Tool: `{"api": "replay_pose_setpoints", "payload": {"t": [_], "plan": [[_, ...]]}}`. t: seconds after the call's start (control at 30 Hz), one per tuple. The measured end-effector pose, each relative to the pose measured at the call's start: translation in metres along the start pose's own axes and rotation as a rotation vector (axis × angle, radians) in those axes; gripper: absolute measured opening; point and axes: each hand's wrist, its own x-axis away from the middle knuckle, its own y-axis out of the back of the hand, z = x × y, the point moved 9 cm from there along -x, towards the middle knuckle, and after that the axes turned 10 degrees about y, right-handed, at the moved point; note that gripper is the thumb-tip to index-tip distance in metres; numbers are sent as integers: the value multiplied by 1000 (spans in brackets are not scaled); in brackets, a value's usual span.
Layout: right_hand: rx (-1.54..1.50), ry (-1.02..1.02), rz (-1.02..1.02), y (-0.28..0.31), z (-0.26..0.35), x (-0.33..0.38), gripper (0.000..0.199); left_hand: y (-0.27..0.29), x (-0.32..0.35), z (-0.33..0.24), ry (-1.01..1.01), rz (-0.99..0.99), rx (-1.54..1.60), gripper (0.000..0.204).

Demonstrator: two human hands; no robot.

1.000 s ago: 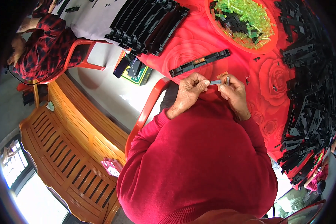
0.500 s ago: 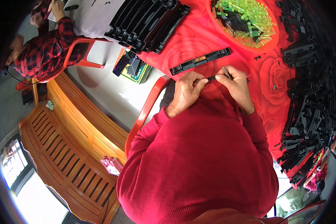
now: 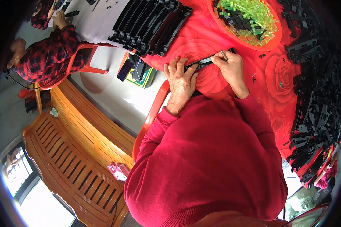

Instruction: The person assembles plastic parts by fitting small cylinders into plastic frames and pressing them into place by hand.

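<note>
A long black plastic bar (image 3: 205, 62) lies slantwise on the red tablecloth, partly covered by both hands. My left hand (image 3: 180, 83) is over its left end, fingers bent across the far side and thumb on the near side, holding it. My right hand (image 3: 231, 70) is closed on a slim grey metal tool (image 3: 224, 55), which sticks up between thumb and fingers; its tip is hidden. The right fingertips touch the bar near its right end. Whether a small part lies under the fingers, I cannot tell.
A red-orange basin (image 3: 271, 46) of yellow-green clear tubes and black pieces stands beyond my right hand. Stacked black bars (image 3: 149, 26) sit far left; a large heap of black parts (image 3: 314, 98) lies right. Another person (image 3: 51, 56) in a checked shirt sits far left. A wooden bench (image 3: 72, 159) stands left.
Both hands moved away from me onto the black bar; the left fingers spread over its left end. The small dark piece held between my hands is out of sight. The tool stays in my right hand.
</note>
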Motion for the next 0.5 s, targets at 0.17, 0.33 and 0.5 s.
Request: {"api": "replay_pose_setpoints", "payload": {"t": [0.17, 0.33, 0.5], "plan": [[-1, -15, 13, -2, 7, 1, 14, -1, -4, 5, 7, 55, 4, 31], [137, -69, 24, -4, 4, 1, 19, -2, -6, 5, 1, 58, 11, 30], [319, -51, -37, -4, 19, 7, 21, 0, -5, 5, -12, 63, 23, 30]]}}
